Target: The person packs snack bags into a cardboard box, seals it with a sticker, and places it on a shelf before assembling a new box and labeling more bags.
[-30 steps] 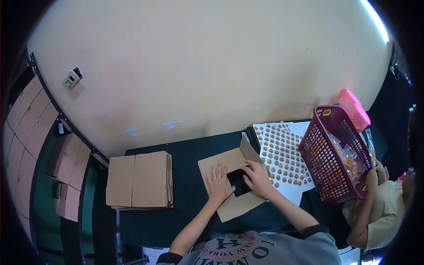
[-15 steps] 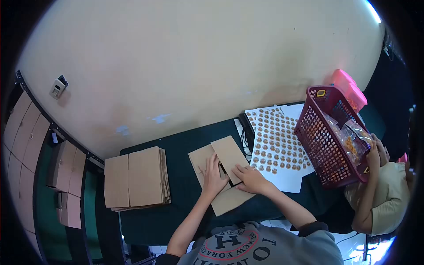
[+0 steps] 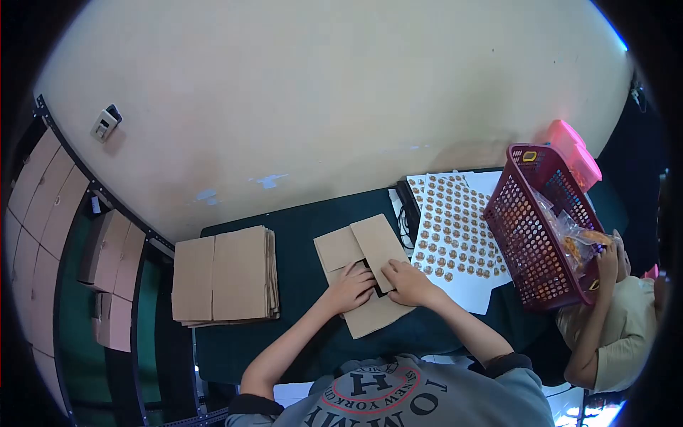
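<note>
In the middle of the dark green table lies a cardboard box [image 3: 379, 245] with flaps folded over its top and a dark gap at the centre. My left hand [image 3: 351, 289] rests on the box's left part beside the gap, fingers bent and slightly apart, some fingertips hidden at the flap edge. On the right flap, my right hand [image 3: 409, 285] presses down with its fingers curled at the flap's edge near the gap. To the left is a stack of flattened cardboard boxes [image 3: 192, 277].
Sheets of round stickers [image 3: 455, 231] lie right of the box. Beyond them stands a maroon basket [image 3: 523, 228] with plastic packets, where a co-worker's hand [image 3: 608, 263] holds a packet. Pink containers [image 3: 575, 153] stand behind it. A shelf of boxes [image 3: 46, 206] is at far left.
My left hand has shifted lower and its fingers have bent toward the gap. My right hand's fingers have curled more at the flap. The co-worker's packet has moved. The view has shifted slightly.
</note>
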Available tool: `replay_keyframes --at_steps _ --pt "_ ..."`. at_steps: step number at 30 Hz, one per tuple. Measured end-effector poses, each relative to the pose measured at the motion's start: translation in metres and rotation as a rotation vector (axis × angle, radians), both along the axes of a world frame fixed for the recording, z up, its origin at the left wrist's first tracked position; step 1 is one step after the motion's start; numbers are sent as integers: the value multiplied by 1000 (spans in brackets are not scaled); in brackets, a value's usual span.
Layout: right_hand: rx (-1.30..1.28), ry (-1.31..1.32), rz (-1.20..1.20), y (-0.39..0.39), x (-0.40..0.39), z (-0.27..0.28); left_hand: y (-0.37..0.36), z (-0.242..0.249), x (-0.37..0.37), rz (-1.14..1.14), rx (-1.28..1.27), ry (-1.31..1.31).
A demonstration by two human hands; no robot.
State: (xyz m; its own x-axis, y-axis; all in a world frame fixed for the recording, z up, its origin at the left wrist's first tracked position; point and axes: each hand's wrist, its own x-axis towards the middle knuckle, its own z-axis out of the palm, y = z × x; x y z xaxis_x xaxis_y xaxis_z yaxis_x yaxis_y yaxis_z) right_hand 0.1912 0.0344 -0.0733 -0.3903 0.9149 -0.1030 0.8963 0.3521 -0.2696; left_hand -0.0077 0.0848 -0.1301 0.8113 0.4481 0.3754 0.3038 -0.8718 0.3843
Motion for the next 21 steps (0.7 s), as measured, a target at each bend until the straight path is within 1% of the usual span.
replay_keyframes --at_steps 1,2,3,4,5,6,7,8,9,10,12,14,16,17,19,21 --pt "-1 0 4 1 -1 4 4 -1 0 -55 13 96" --pt "-69 24 -6 2 0 13 8 -2 0 -51 12 94" --pt "-138 46 -16 4 1 19 13 -3 1 -104 35 103" --pt "-139 41 -13 6 4 20 18 0 3 -158 59 112" --pt "-178 75 10 7 7 22 26 4 3 -185 7 164" --pt "-217 109 33 8 9 23 30 7 4 -183 5 161" --pt "-219 106 35 6 8 23 34 7 4 -194 80 121" --pt "-259 192 61 2 4 24 36 7 4 -204 156 82" --pt "-299 280 87 0 0 27 36 4 6 -173 127 83" --pt "-299 281 88 -1 -5 34 36 6 7 -173 126 84" --pt "-358 44 126 -2 -16 45 36 9 9 -160 12 -90" --pt "-387 60 133 -3 -22 41 37 7 7 -140 -30 -101" --pt "-255 -118 158 -8 -30 46 36 6 5 -113 -72 -115" --pt "-257 -119 162 -10 -36 49 35 7 4 -112 -87 -143" --pt "-232 -246 228 -14 -45 52 37 6 3 -111 -102 -172" --pt "-201 -279 235 -16 -46 41 38 -1 6 -88 -146 -144"
